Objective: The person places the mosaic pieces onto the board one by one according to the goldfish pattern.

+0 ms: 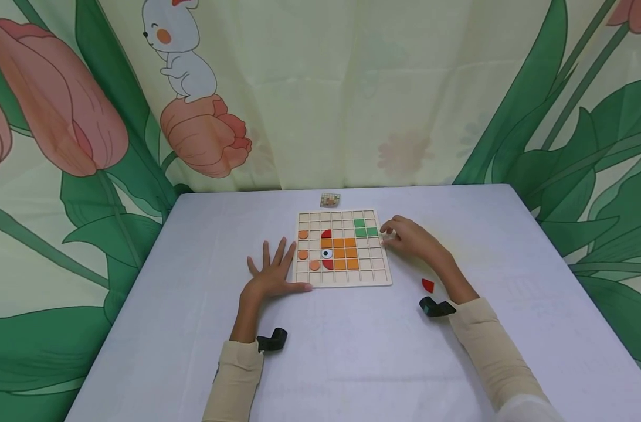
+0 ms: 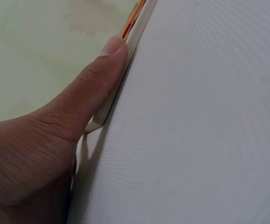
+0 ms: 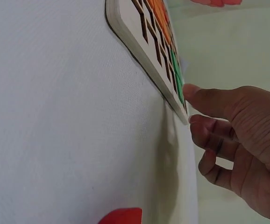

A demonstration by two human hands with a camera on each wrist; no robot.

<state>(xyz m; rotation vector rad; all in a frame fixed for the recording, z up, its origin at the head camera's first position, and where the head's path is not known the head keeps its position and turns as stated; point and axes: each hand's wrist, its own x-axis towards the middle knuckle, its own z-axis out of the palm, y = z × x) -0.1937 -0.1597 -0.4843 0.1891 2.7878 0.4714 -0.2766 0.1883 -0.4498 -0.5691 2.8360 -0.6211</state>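
A wooden grid board (image 1: 375,276) lies on the table with coloured pieces set in its cells. Orange squares (image 1: 345,253) fill the middle, beside an eye piece (image 1: 327,254) and two red quarter-round pieces (image 1: 326,234). Orange discs (image 1: 302,255) sit towards the left, green squares (image 1: 359,223) at the upper right. My left hand (image 1: 271,278) is spread at the board's near left corner, its thumb (image 2: 95,81) along the near edge. By the right edge, close to the green squares, my right hand (image 1: 411,239) has loosely bent fingers; a gap shows between thumb and forefinger, with nothing visible in it.
A loose red quarter-round piece (image 1: 428,285) lies on the white tablecloth (image 1: 352,346), near the right wrist. Behind the board is a small patterned card or packet (image 1: 330,200). A printed curtain (image 1: 320,117) hangs beyond the table's far edge.
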